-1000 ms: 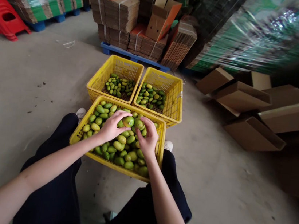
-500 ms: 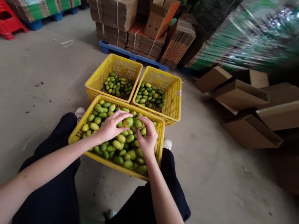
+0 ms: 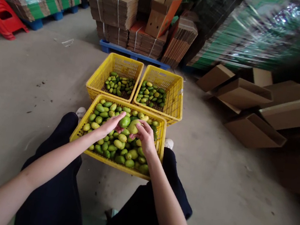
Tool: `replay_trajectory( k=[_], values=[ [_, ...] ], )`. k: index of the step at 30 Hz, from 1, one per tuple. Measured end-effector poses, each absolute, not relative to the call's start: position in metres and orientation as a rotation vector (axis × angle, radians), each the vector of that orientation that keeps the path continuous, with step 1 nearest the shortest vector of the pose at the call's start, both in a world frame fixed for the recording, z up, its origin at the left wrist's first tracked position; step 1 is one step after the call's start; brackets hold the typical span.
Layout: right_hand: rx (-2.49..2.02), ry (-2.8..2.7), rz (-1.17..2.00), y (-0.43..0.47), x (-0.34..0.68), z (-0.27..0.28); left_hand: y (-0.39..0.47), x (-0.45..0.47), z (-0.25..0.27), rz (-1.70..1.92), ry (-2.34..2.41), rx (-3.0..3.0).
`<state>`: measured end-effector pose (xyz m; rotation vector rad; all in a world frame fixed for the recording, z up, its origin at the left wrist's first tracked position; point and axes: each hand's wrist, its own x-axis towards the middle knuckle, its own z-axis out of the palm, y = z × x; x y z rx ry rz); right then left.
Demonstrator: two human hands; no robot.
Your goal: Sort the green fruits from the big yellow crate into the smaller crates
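My left hand (image 3: pixel 112 124) is curled round a green lemon (image 3: pixel 125 121), with its fingers beneath and to the far side. Beside it, my right hand (image 3: pixel 145 137) grips a paler yellow-green lemon (image 3: pixel 133 126) between thumb and fingers. The two lemons are held close together, just above a yellow plastic crate (image 3: pixel 115 165). Many green and yellowish lemons (image 3: pixel 118 144) fill that crate, which sits between my knees. Parts of the fingers are hidden behind the fruit.
Beyond the near crate are two more yellow crates, a left one (image 3: pixel 95 79) and a right one (image 3: pixel 177 105), each with lemons on the bottom. Flattened cartons (image 3: pixel 114 6) stand on a blue pallet (image 3: pixel 135 55). Open cardboard boxes (image 3: pixel 255 130) lie right; a red stool (image 3: pixel 6 16) is left.
Both hands have turned the lemons they hold. The left fingers have straightened and tipped, and the right lemon now shows a paler side. The crates stay in place.
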<state>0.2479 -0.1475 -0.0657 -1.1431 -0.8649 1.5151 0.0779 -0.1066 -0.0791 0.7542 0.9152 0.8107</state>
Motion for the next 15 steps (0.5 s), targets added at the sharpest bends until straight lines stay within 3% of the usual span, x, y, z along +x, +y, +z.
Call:
replay_trajectory(
  k=[15],
  values=[
    [-0.902, -0.744, 1.585, -0.144, 0.245, -0.072, -0.111, 0.083, -0.051, 0.986, 0.756, 0.395]
  ],
)
